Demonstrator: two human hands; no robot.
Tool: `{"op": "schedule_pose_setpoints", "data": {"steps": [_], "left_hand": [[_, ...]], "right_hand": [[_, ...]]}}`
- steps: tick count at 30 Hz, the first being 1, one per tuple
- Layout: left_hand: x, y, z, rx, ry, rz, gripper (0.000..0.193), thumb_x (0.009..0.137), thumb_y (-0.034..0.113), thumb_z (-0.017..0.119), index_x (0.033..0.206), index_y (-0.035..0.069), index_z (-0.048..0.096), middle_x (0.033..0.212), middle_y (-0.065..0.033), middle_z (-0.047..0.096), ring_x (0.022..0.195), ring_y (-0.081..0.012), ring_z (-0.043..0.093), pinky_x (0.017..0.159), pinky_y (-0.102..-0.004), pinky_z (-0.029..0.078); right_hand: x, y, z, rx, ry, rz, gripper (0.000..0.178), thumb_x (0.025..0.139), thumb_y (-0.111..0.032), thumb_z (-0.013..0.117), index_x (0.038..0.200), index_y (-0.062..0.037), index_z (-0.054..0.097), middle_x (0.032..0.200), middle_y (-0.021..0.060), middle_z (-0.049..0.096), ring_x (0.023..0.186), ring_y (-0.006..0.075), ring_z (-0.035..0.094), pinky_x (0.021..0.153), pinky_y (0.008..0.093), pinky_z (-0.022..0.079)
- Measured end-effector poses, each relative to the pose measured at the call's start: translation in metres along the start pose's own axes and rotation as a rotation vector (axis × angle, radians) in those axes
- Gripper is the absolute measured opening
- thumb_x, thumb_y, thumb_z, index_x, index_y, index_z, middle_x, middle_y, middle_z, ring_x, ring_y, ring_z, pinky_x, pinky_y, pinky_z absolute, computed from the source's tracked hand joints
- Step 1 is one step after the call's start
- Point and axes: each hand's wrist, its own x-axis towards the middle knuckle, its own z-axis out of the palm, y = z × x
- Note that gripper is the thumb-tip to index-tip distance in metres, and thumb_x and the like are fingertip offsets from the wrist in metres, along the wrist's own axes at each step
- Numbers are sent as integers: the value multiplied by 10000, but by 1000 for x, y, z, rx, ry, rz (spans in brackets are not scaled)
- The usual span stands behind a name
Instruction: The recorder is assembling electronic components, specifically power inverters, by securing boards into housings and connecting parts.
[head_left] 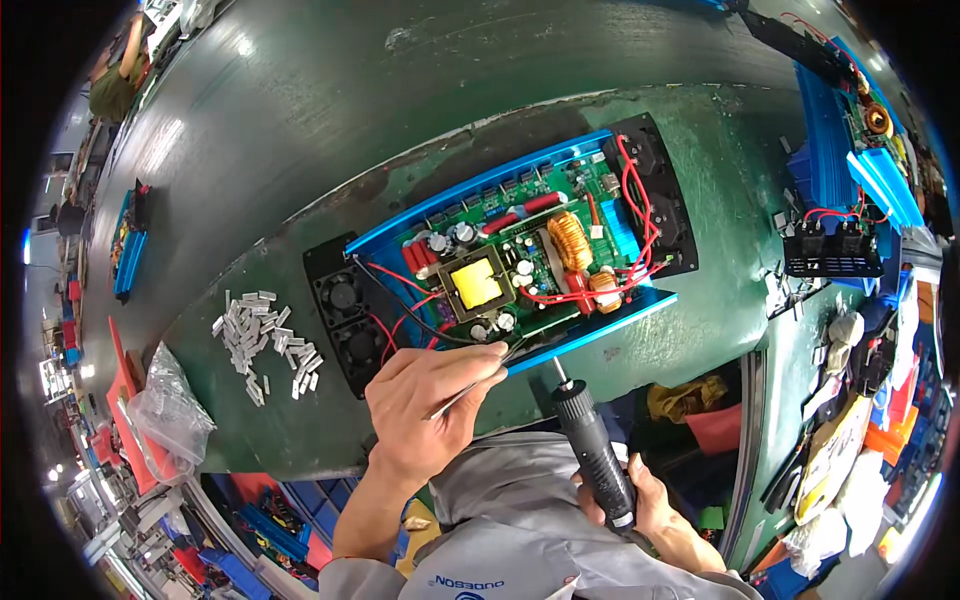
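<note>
An opened power inverter with a blue metal case [400, 222] lies slantwise before me, its green circuit board [525, 240] exposed. A yellow-topped transformer [476, 284], copper coils [568, 242] and red wires [640, 195] show on the board. Black end plates with fans [343, 292] stand at both ends. My left hand [425, 405] is closed on slim metal tweezers [452, 400], their tips by the near edge of the case. In my right hand [650, 505] is a black electric screwdriver [592, 445]. Its bit points up toward the near blue wall, seemingly just short of it.
Several small silver-grey blocks [250, 330] lie left of the inverter. Beyond them are a clear plastic bag [172, 405] and a red sheet [130, 410]. More blue cases [830, 140] stand at the right, another [128, 240] far left. A person [115, 90] is at the upper left.
</note>
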Motion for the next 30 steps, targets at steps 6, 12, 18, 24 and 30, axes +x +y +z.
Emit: {"op": "schedule_pose_setpoints", "data": {"steps": [6, 12, 18, 24, 30], "left_hand": [[6, -2, -1, 24, -13, 41, 290, 808, -38, 771, 1036, 71, 629, 937, -97, 772, 772, -199, 736, 685, -288, 506], [17, 3, -2, 21, 0, 48, 255, 821, -30, 755, 1010, 85, 628, 940, -86, 772, 766, -207, 731, 670, -321, 509], [1, 5, -2, -8, 16, -46, 131, 845, 38, 753, 938, 79, 670, 906, -79, 772, 746, -218, 734, 661, -317, 506], [3, 10, 2, 29, 21, 19, 203, 811, 45, 790, 957, 76, 653, 931, -48, 771, 783, -211, 734, 669, -303, 521], [13, 39, -25, -96, 253, 47, 61, 971, -66, 474, 1008, -36, 512, 837, -195, 698, 746, -289, 683, 701, -345, 559]], "right_hand": [[5, 0, 0, 5, 24, 9, 949, 950, -769, 294, 1286, 70, 584, 798, 95, 658, 680, 151, 598, 639, 274, 453], [4, -4, 5, 215, -8, 28, 1027, 854, -817, 476, 1314, 99, 543, 823, 101, 671, 710, 156, 625, 647, 268, 468], [-7, 9, 28, 123, 306, 6, 436, 868, -502, 721, 1003, -96, 636, 743, 14, 616, 610, 88, 535, 494, 228, 349], [-7, 16, 22, -82, 279, -65, 347, 893, -437, 699, 828, -102, 635, 643, -17, 557, 544, 73, 484, 471, 241, 312], [-5, -4, 22, -165, 219, -115, 382, 857, -415, 751, 936, -56, 646, 721, -9, 582, 618, 103, 519, 577, 242, 385]]}}
